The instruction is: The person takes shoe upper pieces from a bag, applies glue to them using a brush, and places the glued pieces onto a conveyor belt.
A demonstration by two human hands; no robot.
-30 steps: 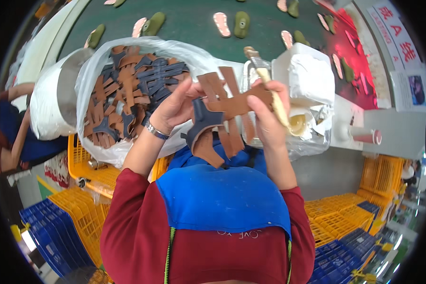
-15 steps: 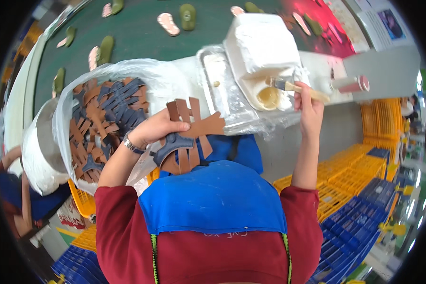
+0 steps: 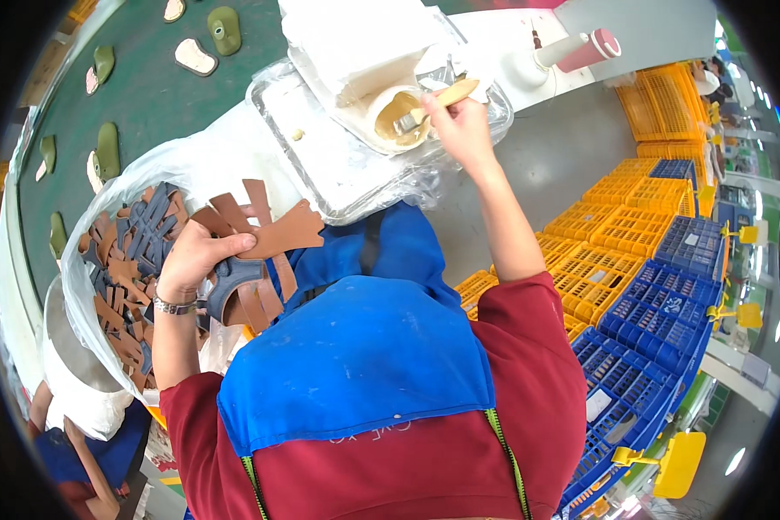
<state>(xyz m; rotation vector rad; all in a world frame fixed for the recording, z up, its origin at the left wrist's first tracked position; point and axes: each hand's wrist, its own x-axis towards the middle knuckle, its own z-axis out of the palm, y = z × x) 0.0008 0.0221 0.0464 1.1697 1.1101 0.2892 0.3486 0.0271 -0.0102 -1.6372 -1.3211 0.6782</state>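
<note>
My left hand is closed on brown leather sandal uppers, flat pieces with strap-like fingers. A navy upper sits against them below the thumb. My right hand grips a paintbrush by its pale wooden handle. The brush's bristles are down inside a white round pot of yellowish, glue-like paste. This pot stands in front of a white block-shaped box, on a plastic-covered metal tray.
At left, a clear plastic bag holds many brown and navy uppers. Green shoe lasts and pale insoles lie on a green conveyor. Yellow crates and blue crates stack at right. Another person's arm shows lower left.
The brush has gone from the pot's rim down into the paste, its handle now tilted up to the right. The view has turned, shifting bench and bag leftward. My left hand still holds the uppers.
</note>
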